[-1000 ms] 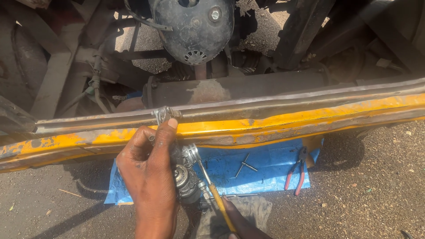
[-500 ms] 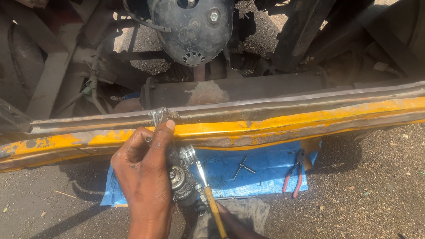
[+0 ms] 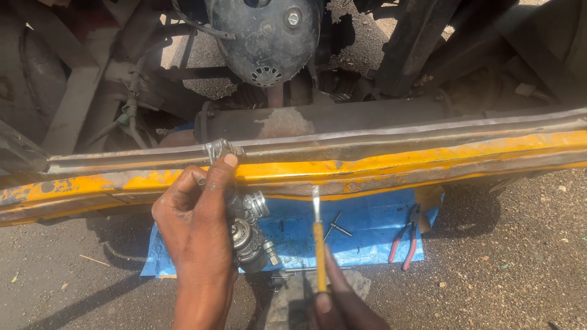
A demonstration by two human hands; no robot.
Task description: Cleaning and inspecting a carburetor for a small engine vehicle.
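Observation:
My left hand (image 3: 195,226) grips a small greasy metal engine part, a carburettor (image 3: 249,235), and holds it just below a yellow painted vehicle body edge (image 3: 379,165). The thumb presses up against that edge near a bent metal clip (image 3: 219,146). My right hand (image 3: 339,302) holds a screwdriver (image 3: 318,241) with a yellow handle, its metal tip pointing up and standing a short way to the right of the carburettor, apart from it.
A blue sheet (image 3: 367,229) lies on the gravel ground under the vehicle, with red-handled pliers (image 3: 406,244) and a T-shaped wrench (image 3: 335,226) on it. Above the yellow edge are a rusty tube (image 3: 318,119), dark frame members and a round black engine housing (image 3: 266,36).
The screwdriver has come away from the carburettor and moved right, now upright. My left hand has stayed on the part against the yellow edge.

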